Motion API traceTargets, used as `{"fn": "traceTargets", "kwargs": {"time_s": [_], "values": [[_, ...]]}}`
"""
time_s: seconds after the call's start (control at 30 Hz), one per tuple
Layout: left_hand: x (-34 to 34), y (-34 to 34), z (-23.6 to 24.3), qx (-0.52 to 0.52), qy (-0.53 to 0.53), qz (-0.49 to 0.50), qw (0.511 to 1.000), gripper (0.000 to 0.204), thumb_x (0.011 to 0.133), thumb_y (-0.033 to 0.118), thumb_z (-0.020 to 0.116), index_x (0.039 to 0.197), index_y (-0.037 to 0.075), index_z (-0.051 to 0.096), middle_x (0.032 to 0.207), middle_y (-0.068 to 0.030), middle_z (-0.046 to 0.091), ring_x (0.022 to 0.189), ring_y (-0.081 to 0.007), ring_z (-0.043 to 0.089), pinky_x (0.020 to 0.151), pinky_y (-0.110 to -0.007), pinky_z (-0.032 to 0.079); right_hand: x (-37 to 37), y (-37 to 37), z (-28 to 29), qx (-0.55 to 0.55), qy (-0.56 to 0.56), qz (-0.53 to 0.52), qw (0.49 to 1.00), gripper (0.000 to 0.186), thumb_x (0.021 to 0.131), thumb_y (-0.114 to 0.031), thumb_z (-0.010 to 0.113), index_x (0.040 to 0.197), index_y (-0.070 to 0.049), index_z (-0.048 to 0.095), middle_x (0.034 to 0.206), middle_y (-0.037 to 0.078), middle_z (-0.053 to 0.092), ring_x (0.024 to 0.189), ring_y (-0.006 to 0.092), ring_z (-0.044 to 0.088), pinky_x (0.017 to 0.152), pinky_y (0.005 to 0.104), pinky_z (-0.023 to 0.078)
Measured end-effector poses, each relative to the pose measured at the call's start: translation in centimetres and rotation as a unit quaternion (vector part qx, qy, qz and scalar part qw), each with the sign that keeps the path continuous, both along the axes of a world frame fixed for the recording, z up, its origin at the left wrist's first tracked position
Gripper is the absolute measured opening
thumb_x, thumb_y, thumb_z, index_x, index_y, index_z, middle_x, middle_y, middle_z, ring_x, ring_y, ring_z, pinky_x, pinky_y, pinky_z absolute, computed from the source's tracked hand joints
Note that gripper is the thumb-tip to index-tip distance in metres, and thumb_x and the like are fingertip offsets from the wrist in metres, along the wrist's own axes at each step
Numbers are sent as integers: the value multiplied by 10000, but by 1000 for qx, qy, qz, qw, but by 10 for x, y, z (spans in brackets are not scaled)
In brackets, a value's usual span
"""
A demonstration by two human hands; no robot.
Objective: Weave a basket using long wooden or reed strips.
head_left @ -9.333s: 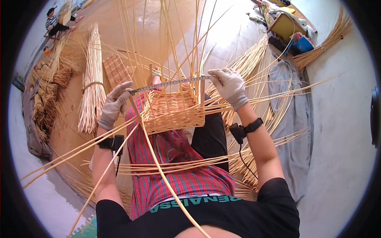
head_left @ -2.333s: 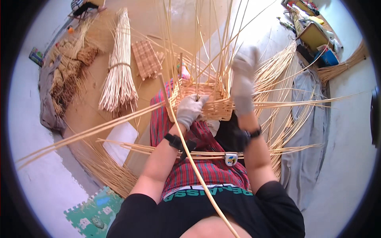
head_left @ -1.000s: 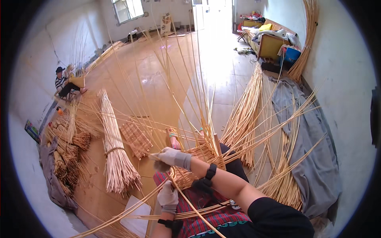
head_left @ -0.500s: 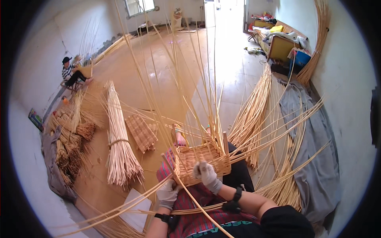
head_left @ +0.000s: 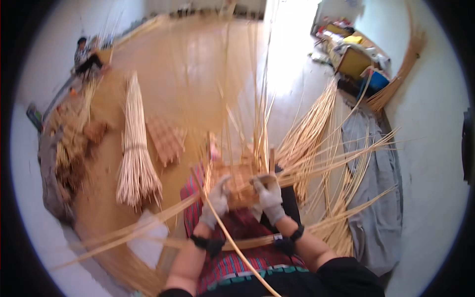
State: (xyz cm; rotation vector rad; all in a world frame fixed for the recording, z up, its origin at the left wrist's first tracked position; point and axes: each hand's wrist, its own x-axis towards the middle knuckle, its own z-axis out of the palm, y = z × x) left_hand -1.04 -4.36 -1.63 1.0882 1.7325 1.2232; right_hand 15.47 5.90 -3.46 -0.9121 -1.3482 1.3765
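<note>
A small woven wicker basket rests on my lap, with long willow rods standing up from its far side and others spreading left and right. My left hand, in a pale work glove, grips the basket's near left side. On its near right side, my gloved right hand takes hold, thumb toward the inside. The fingers behind the wall are hidden, and the basket is smeared by motion. One thick pale rod runs from the basket's left corner down across my striped apron.
A tied rod bundle and a woven panel lie left on the floor; more bundles lie beyond. Rods and grey cloth lie right. Another person sits far left. A cluttered bench stands far right.
My right hand has moved from the front wall to the basket's right side. My left hand has come up along the left side. The basket looks tilted differently, and the view has shifted.
</note>
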Motion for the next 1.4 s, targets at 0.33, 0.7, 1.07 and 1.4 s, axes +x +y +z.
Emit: {"fn": "traceTargets", "kwargs": {"time_s": [0.33,0.7,1.07,1.4], "values": [[12,13,8,-98,-56,155,981,221,1058,295,561,1154,111,633,756,-78,613,607,-111,550,591,-320,486,-85,49,84,188,-133,120,966,567,986,-60,575,1516,-178,410,1000,206,703,917,299,712,829,354,570],[30,15,-6,-29,33,192,980,336,961,375,712,1024,47,679,752,-111,689,627,-178,662,599,-330,539,18,-10,48,181,-56,85,978,79,1067,-101,490,1109,-37,506,819,79,658,736,158,673,700,322,585],[71,89,15,-77,-227,45,970,210,1059,270,562,1073,60,564,856,-79,618,507,-178,653,404,-312,486,69,100,96,129,-184,-75,971,131,960,-94,650,1043,4,619,900,106,709,795,168,674,711,287,539],[102,82,-12,5,-33,7,999,256,1019,256,596,1190,65,603,1021,-107,665,740,-191,650,618,-329,531,101,128,45,424,-582,-77,690,581,852,-258,717,1367,-30,577,1446,186,539,1297,362,532,1111,468,408]]}}
